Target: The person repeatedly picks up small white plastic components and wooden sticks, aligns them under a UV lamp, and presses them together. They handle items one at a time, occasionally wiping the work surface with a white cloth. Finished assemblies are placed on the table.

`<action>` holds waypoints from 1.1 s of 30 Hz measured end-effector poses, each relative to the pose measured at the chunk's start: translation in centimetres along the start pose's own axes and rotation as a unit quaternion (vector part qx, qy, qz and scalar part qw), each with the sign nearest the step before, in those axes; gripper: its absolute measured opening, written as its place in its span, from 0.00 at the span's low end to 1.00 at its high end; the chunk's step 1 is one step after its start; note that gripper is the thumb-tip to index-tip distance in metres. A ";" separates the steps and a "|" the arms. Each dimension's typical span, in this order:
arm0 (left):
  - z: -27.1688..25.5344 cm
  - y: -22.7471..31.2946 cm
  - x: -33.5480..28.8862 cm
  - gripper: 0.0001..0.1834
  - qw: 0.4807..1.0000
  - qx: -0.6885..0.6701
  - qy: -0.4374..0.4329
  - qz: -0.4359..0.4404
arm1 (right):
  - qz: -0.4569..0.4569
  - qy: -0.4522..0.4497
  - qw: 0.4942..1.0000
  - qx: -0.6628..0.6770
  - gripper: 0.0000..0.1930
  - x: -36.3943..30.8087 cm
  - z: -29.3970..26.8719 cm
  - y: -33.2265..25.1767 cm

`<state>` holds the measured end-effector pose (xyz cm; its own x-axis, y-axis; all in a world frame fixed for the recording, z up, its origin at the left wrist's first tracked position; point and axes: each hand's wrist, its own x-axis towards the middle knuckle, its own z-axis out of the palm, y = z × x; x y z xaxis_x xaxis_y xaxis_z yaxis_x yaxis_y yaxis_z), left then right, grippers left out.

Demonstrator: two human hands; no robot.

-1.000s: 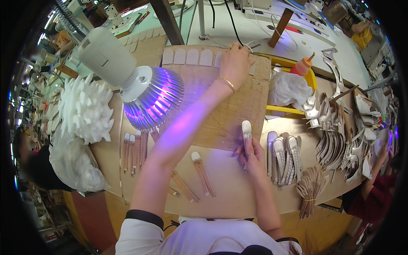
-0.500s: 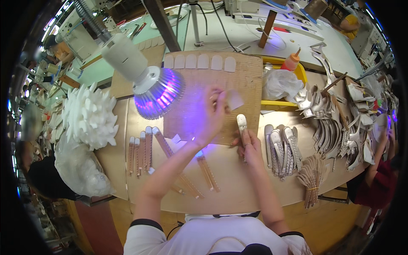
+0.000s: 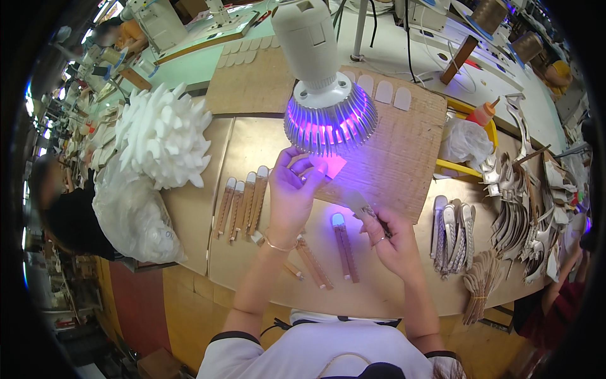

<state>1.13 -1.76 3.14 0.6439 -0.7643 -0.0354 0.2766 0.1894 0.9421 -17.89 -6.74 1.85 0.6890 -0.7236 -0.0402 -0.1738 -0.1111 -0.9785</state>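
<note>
Straps lie on the bench at lower center as a right hand, right of center, closes its fingers and thumb around another strap. Slightly farther off, near mid-frame, a left hand with curled fingers pinches a small patch beneath a violet-lit lamp. Behind them, cardboard carries a row of pale patches, beside a yellow tray at upper right.

Your tan bench carries a cardboard sheet at upper centre, white-tipped brown strips left of centre, and silvery straps, a banded bundle and a yellow tray at right.
</note>
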 end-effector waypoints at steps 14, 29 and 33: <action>0.5 1.1 -1.0 0.24 0.997 -0.044 -0.047 -0.034 | 0.039 -0.110 0.993 -0.008 0.13 4.5 -0.1 -3.1; -1.2 0.5 -1.1 0.20 0.993 0.069 -0.056 -0.076 | 0.062 -0.167 0.984 0.001 0.13 6.0 -0.8 -2.2; -0.7 1.1 -1.1 0.21 0.996 0.023 -0.076 -0.031 | 0.048 -0.153 0.987 -0.003 0.14 6.0 -0.5 -2.2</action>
<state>1.22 -0.26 3.99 0.5093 -0.8593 -0.0466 0.2771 0.1125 0.9542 -13.69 -11.18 3.86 0.8488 -0.4924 -0.1926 -0.2525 -0.0574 -0.9659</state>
